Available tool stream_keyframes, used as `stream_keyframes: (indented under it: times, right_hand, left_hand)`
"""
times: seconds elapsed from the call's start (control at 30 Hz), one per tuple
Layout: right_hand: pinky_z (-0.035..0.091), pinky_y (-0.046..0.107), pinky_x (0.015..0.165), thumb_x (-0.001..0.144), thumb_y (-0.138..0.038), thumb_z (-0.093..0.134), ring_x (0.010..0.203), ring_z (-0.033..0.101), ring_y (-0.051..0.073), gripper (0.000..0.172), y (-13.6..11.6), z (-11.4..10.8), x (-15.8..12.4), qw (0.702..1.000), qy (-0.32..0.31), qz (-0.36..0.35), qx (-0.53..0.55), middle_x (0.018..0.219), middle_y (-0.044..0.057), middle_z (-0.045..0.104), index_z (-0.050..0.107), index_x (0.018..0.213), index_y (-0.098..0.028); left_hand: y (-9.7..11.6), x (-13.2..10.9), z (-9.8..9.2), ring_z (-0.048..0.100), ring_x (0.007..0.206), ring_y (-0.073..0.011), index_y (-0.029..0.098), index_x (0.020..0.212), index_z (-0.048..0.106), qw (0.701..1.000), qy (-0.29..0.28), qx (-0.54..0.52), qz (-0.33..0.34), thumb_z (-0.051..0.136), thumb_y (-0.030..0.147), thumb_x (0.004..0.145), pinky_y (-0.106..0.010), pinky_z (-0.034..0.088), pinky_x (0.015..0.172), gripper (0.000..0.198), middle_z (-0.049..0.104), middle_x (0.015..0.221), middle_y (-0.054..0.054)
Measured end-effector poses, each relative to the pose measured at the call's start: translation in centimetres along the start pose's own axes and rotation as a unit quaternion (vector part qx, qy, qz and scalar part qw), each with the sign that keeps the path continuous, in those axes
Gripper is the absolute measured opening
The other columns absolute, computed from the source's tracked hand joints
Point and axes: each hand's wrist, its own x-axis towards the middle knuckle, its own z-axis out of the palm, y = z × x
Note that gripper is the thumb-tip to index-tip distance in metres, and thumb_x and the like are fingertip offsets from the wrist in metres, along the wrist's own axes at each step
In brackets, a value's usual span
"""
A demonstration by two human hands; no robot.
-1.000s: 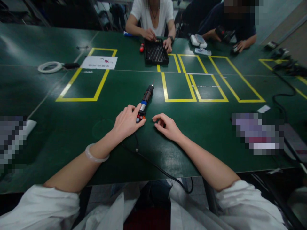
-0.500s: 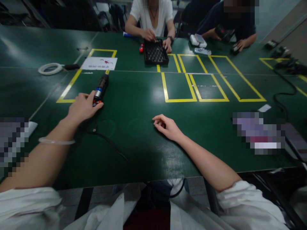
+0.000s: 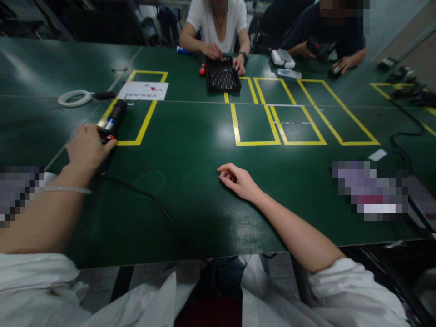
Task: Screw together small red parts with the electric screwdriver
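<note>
My left hand [image 3: 86, 147] is closed on the near end of a black corded electric screwdriver [image 3: 114, 118] with a blue band. The tool lies on the green table [image 3: 190, 150], across the left edge of a yellow taped rectangle [image 3: 138, 106]. Its black cord [image 3: 153, 200] trails back over the table toward me. My right hand [image 3: 238, 180] rests on the table near the middle, fingers loosely curled and holding nothing.
A white paper sheet [image 3: 143, 90] and a white coil [image 3: 75, 97] lie at the far left. Across the table two people work, one with hands at a black tray [image 3: 221, 76]. More yellow taped rectangles [image 3: 275, 118] lie right of centre. Cables [image 3: 405, 131] run at the right.
My left hand has slid the screwdriver from the table's middle far to the left, onto the yellow rectangle's edge. The cord has followed. My right hand has stayed put.
</note>
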Motion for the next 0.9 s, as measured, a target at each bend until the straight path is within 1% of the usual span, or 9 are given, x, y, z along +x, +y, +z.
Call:
stream_keyframes:
  times: [0.1, 0.33, 0.43, 0.5, 0.57, 0.63, 0.7, 0.8, 0.9]
  right_hand:
    - [0.044, 0.025, 0.068, 0.093, -0.024, 0.054, 0.070, 0.055, 0.011, 0.021, 0.1, 0.1, 0.0, 1.000, -0.001, 0.000, 0.004, 0.092, 0.001, 0.064, 0.057, 0.114, -0.021]
    - [0.044, 0.025, 0.067, 0.092, -0.023, 0.055, 0.068, 0.054, 0.011, 0.022, -0.1, 0.1, 0.0, 1.000, -0.001, 0.001, 0.009, 0.091, 0.001, 0.064, 0.057, 0.113, -0.020]
    - [0.045, 0.025, 0.067, 0.092, -0.023, 0.055, 0.069, 0.055, 0.011, 0.021, -0.2, 0.0, 0.0, 1.000, -0.001, 0.009, 0.014, 0.090, 0.001, 0.065, 0.057, 0.113, -0.020]
    - [0.045, 0.025, 0.067, 0.092, -0.024, 0.055, 0.070, 0.056, 0.011, 0.021, -0.2, -0.1, 0.0, 1.000, -0.001, 0.012, 0.019, 0.091, 0.001, 0.065, 0.057, 0.113, -0.020]
    - [0.045, 0.025, 0.068, 0.092, -0.024, 0.055, 0.071, 0.056, 0.011, 0.022, 0.0, -0.1, 0.0, 1.000, -0.001, 0.012, 0.026, 0.091, 0.001, 0.065, 0.057, 0.113, -0.020]
    - [0.044, 0.025, 0.067, 0.092, -0.024, 0.056, 0.071, 0.056, 0.011, 0.022, 0.2, -0.1, 0.0, 0.999, -0.002, 0.016, 0.039, 0.090, 0.001, 0.065, 0.057, 0.113, -0.020]
    - [0.044, 0.024, 0.066, 0.091, -0.026, 0.057, 0.069, 0.055, 0.010, 0.023, 0.4, -0.1, 0.0, 0.998, -0.002, 0.023, 0.062, 0.090, 0.001, 0.065, 0.057, 0.114, -0.020]
    - [0.043, 0.024, 0.063, 0.090, -0.030, 0.061, 0.067, 0.054, 0.010, 0.032, 0.6, -0.1, 0.0, 0.994, -0.002, 0.029, 0.109, 0.090, 0.001, 0.065, 0.054, 0.119, -0.020]
    - [0.042, 0.024, 0.061, 0.086, -0.034, 0.068, 0.065, 0.054, 0.010, 0.041, 0.6, -0.1, 0.0, 0.990, -0.016, 0.027, 0.141, 0.089, 0.000, 0.065, 0.052, 0.121, -0.020]
  left_hand:
    - [0.8, -0.7, 0.1, 0.048, 0.108, -0.0265, 0.012, 0.135, 0.046, 0.999, 0.033, 0.025, -0.014, 0.017, 0.068, 0.096, -0.041, 0.044, 0.090, 0.074, 0.045, 0.132, -0.011]
    - [1.5, -0.2, -0.7, 0.051, 0.107, -0.0274, 0.005, 0.130, 0.046, 0.998, 0.026, 0.017, -0.048, 0.022, 0.048, 0.102, -0.041, 0.043, 0.084, 0.056, 0.050, 0.126, -0.012]
    - [4.3, -1.1, -1.7, 0.052, 0.108, -0.0248, 0.006, 0.130, 0.048, 0.996, 0.074, -0.052, -0.019, 0.028, 0.043, 0.103, -0.039, 0.043, 0.088, 0.050, 0.054, 0.126, -0.011]
    - [7.5, -2.4, -2.1, 0.056, 0.104, -0.0208, 0.009, 0.127, 0.052, 0.985, 0.068, -0.156, 0.036, 0.037, 0.040, 0.102, -0.037, 0.044, 0.093, 0.043, 0.061, 0.117, -0.009]
    - [11.2, -4.4, -2.2, 0.061, 0.095, -0.0156, 0.009, 0.121, 0.055, 0.944, 0.001, -0.310, 0.115, 0.045, 0.035, 0.100, -0.033, 0.047, 0.093, 0.035, 0.067, 0.106, -0.007]
    - [14.8, -6.8, -2.1, 0.065, 0.084, -0.0148, 0.008, 0.114, 0.056, 0.868, -0.092, -0.459, 0.169, 0.048, 0.033, 0.097, -0.031, 0.051, 0.084, 0.031, 0.068, 0.097, -0.009]
    - [17.8, -9.3, -1.9, 0.065, 0.080, -0.0152, 0.009, 0.114, 0.058, 0.804, -0.168, -0.524, 0.226, 0.051, 0.036, 0.096, -0.030, 0.052, 0.079, 0.034, 0.066, 0.089, -0.007]
    - [20.4, -12.3, -1.4, 0.063, 0.075, -0.0147, 0.011, 0.129, 0.053, 0.739, -0.248, -0.559, 0.284, 0.053, 0.038, 0.096, -0.028, 0.051, 0.074, 0.043, 0.063, 0.084, -0.004]
    - [21.4, -14.0, -0.6, 0.060, 0.072, -0.0136, 0.011, 0.143, 0.042, 0.692, -0.297, -0.576, 0.318, 0.052, 0.037, 0.098, -0.026, 0.049, 0.071, 0.054, 0.060, 0.079, -0.001]
